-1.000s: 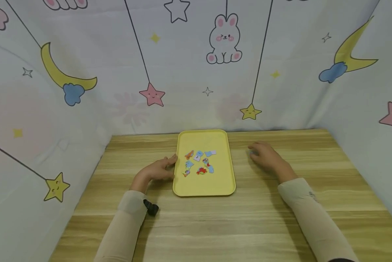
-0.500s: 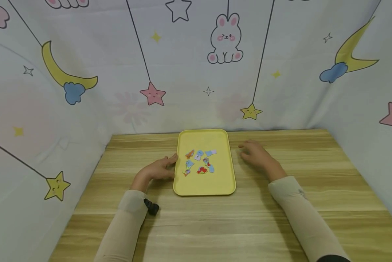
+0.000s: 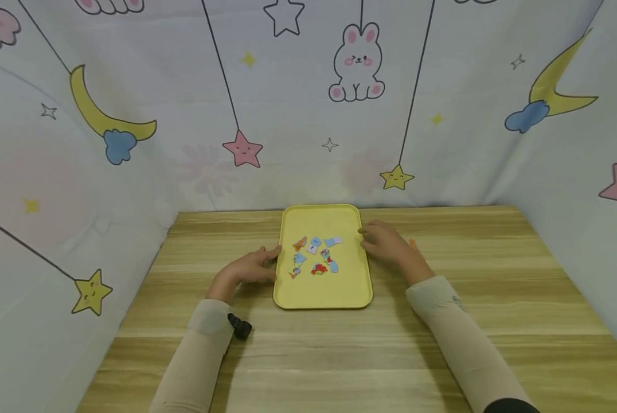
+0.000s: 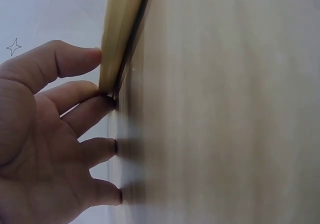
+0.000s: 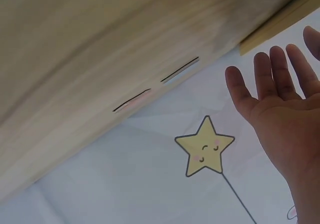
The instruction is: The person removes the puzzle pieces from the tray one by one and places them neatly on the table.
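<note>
A yellow tray [image 3: 323, 295] lies on the wooden table with several small flat colourful cutouts [image 3: 319, 269] spread over its middle. My left hand [image 3: 246, 268] is at the tray's left side. In the left wrist view, the thumb [image 4: 82, 61] and fingertips of that hand touch the tray's outer edge [image 4: 117, 34], fingers spread and fairly straight. My right hand [image 3: 386, 246] is by the tray's right rim, its fingertips close to it in the head view. Its fingers [image 5: 280, 74] look extended in the right wrist view, holding nothing; contact with the rim cannot be told.
An orange piece [image 3: 414, 244] lies on the table just behind my right hand. Two thin flat pieces show edge-on in the right wrist view, one bluish [image 5: 180, 71] and one pinkish [image 5: 132, 101]. A printed white curtain [image 3: 298, 172] rises along the table's back and sides.
My right hand has moved left across the table to the tray's right rim, uncovering an orange piece. The left hand, the tray and its cutouts have stayed in place.
</note>
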Tool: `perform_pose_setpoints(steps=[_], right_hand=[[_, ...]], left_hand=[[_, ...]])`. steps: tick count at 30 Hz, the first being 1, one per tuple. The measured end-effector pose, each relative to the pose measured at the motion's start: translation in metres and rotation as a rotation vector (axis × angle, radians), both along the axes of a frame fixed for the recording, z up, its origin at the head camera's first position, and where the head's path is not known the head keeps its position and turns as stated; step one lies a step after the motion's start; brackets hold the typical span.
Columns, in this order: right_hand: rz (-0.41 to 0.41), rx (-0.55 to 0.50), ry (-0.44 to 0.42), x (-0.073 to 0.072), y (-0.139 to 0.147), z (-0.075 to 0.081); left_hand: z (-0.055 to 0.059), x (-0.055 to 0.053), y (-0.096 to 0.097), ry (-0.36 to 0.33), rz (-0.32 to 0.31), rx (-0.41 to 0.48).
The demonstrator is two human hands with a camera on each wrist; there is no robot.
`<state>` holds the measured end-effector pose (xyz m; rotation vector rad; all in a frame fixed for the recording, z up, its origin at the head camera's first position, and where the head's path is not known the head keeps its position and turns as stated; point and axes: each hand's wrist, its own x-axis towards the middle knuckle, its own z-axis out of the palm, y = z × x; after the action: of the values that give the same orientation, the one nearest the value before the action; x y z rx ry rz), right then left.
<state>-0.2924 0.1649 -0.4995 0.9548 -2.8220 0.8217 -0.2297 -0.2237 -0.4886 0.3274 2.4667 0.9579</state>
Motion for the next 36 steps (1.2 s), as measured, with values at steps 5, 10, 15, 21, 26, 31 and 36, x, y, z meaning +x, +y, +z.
perform_pose_setpoints(steps=[5,10,15,21,26,31,36], right_hand=[[-0.002,0.029,-0.032,0.000,-0.010,-0.001],[-0.003,0.029,-0.033,0.000,-0.015,-0.002],[-0.002,0.041,-0.055,0.005,-0.018,-0.001],[0.001,0.049,-0.044,0.005,-0.019,0.000],[0.011,0.039,-0.025,0.003,-0.023,-0.002],[-0.021,0.077,-0.010,0.006,-0.031,0.002],[-0.058,0.108,-0.035,0.007,-0.040,0.005]], left_hand=[[0.000,-0.001,0.000,0.001,-0.002,-0.014],[0.001,-0.002,0.000,0.017,-0.016,-0.014],[0.002,0.001,0.000,0.015,-0.017,-0.011],[0.000,0.001,0.000,0.005,-0.005,-0.002],[-0.003,0.000,0.000,0.018,0.004,-0.001],[-0.006,-0.001,0.000,0.020,0.012,-0.005],[-0.006,0.000,0.000,0.010,0.020,-0.006]])
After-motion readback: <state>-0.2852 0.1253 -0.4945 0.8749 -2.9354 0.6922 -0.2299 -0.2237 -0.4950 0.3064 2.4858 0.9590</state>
